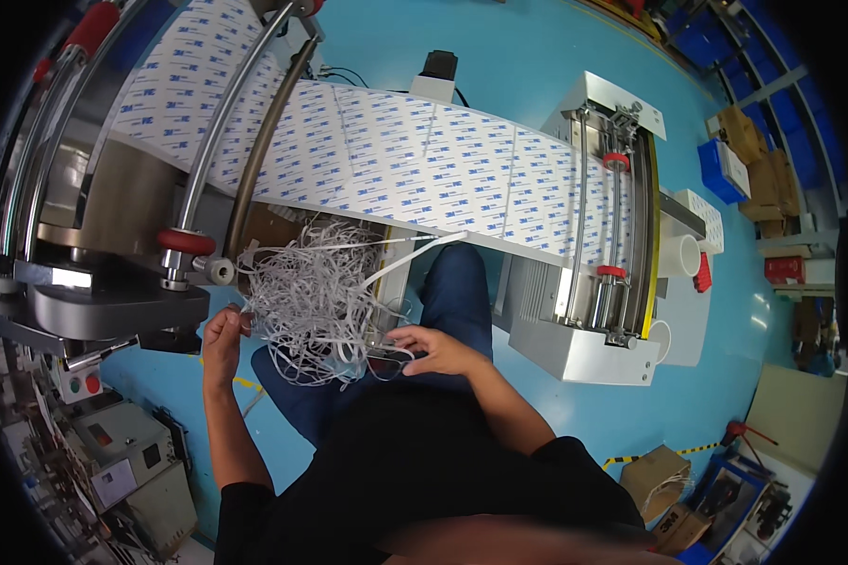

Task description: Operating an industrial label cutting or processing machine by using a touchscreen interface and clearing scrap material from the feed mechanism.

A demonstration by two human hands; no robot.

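Observation:
A tangled heap of thin white strips [316, 297] sits low in front of me, between my legs and the machine. My left hand [222, 337] is at the heap's left edge, its fingers curled closed; whatever they grip is too small to make out. On the other side, my right hand [435, 351] reaches in with thumb and fingers apart, touching loose strands at the heap's right edge. One longer white strip [415, 259] runs from the heap up to the near edge of a wide printed sheet [424, 160]. Clear plastic shows under part of the heap.
The sheet stretches from a large roller machine [104, 301] on the left to a smaller roller unit [589, 330] with red collars [612, 272] on the right. A metal bar [269, 151] crosses above the sheet. Cardboard boxes [658, 480] stand on the floor at lower right.

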